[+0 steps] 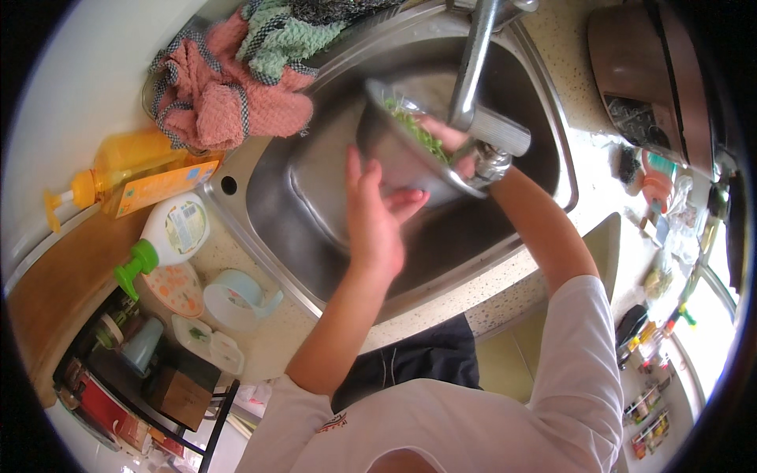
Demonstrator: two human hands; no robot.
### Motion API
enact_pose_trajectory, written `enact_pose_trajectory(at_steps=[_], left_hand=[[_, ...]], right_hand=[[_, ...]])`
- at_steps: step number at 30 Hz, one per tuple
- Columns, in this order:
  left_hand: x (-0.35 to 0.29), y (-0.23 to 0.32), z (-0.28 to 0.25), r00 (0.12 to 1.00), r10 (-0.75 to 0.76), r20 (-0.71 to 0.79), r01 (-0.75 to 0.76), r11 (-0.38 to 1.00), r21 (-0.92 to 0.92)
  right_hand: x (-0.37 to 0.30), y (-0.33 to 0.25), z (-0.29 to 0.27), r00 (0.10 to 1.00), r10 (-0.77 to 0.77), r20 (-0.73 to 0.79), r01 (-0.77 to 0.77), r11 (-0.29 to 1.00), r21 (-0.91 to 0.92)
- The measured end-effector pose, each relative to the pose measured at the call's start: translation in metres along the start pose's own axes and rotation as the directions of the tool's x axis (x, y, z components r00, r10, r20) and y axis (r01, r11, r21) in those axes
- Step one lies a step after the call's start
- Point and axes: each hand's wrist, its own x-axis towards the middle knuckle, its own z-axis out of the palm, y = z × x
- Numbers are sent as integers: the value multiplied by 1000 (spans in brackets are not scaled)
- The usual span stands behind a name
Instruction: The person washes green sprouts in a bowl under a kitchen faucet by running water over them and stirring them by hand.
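Observation:
A metal bowl [394, 162] is tilted above the sink basin, its mouth turned toward the upper right. Chopped green vegetables [414, 126] lie inside it. My right hand [451, 140] grips the bowl's rim, its fingers over the greens; the faucet head hides part of this hand. My left hand [374, 217] is held palm up at the outside of the bowl, its fingers spread; whether they touch the metal I cannot tell. Both hands are over the stainless steel sink [296, 260]. The chrome faucet [473, 79] reaches down close to the bowl and my right wrist.
Pink and green cloths [221, 94] lie at the sink's upper left. A yellow pump bottle [118, 165], a white bottle with a green cap [173, 232] and a pale blue cup [240, 299] stand at left. A brownish appliance [646, 79] sits at the upper right.

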Motion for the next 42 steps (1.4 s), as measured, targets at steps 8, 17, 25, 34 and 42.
enact_pose_trajectory(at_steps=[8,17,25,34,42], left_hand=[[8,-15,-43,997,-45,-59,66,900,431],[11,-34,-114,976,-142,-167,194,914,355],[-44,-41,-181,947,-264,-185,269,963,4],[-114,-17,-186,952,-145,-269,119,987,-113],[-173,-12,-225,945,-132,-301,116,991,-68]], right_hand=[[-7,-58,40,951,251,180,-162,902,-400],[-27,-54,82,984,-12,180,166,456,-874],[-117,-124,142,908,-289,302,310,-17,-950],[-171,-142,130,771,-607,193,537,457,-709],[-135,-71,55,952,57,-301,-189,882,-432]])
